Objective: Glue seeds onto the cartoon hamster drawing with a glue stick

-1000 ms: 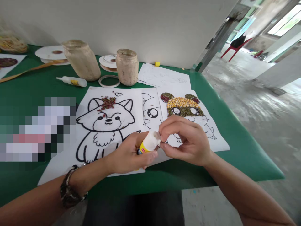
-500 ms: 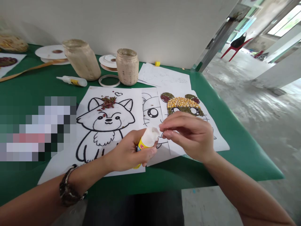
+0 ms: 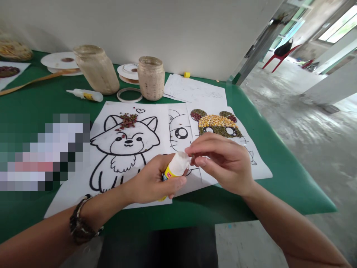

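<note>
My left hand point(image 3: 156, 178) is wrapped round a glue stick point(image 3: 173, 169) with a yellow label, its white end uncovered and tilted up to the right. The fingertips of my right hand point(image 3: 223, 162) come together at that white end; a tiny dark speck shows between them, too small to name. Beneath my left hand lies a fox drawing point(image 3: 128, 143) with a small heap of red and green beans point(image 3: 128, 121) on its forehead. Behind my right hand is a hamster drawing point(image 3: 259, 163), partly covered with yellow corn kernels point(image 3: 214, 121) and green and red beans.
Along the wall stand two rough beige jars point(image 3: 96, 70) point(image 3: 151, 79), ribbon spools point(image 3: 60, 61) and a tape ring point(image 3: 129, 95). A squeeze bottle point(image 3: 86, 95) lies at left. A yellow cap point(image 3: 186, 75) sits near more paper sheets point(image 3: 198, 89). The green table's edge point(image 3: 301, 186) is at right.
My right fingertips have shifted slightly left, up to the glue stick's white end. My left hand stays nearly still round the glue stick.
</note>
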`<state>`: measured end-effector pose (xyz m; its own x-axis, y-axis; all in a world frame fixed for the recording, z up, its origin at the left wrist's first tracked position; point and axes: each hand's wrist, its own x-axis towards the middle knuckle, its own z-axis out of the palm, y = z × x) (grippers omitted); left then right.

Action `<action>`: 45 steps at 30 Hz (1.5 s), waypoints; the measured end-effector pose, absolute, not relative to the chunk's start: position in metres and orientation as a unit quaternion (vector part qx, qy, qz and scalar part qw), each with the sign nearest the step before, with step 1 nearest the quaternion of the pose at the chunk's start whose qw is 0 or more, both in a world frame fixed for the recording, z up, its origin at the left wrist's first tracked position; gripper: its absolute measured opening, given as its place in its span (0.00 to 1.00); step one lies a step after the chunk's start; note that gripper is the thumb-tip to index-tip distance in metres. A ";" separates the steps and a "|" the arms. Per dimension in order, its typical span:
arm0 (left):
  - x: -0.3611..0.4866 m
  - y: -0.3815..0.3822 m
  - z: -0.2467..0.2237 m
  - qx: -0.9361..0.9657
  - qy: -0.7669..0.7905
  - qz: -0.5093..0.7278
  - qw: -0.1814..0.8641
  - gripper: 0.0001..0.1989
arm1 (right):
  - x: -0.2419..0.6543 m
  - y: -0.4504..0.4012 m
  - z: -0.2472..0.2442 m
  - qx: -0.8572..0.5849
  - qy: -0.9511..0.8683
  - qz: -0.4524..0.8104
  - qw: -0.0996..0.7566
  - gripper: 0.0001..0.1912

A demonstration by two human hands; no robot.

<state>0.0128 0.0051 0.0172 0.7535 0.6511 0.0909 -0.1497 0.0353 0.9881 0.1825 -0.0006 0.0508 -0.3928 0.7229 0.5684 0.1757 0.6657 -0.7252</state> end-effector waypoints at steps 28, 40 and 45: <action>0.011 0.005 0.017 0.513 0.138 0.277 0.801 0.12 | 0.188 0.002 0.045 -0.247 -0.895 -0.029 0.370 0.13; 0.009 0.004 0.013 0.477 0.108 0.243 0.838 0.09 | 0.185 0.000 0.048 -0.253 -0.879 0.006 0.405 0.06; 0.009 0.003 0.011 0.475 0.107 0.230 0.843 0.10 | 0.185 0.001 0.050 -0.248 -0.882 0.025 0.400 0.05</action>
<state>0.0093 0.0035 0.0110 0.8717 0.4886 0.0380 -0.2854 0.4430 0.8499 0.1852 0.0014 0.0498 -0.5565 0.4581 0.6932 0.4184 0.8753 -0.2425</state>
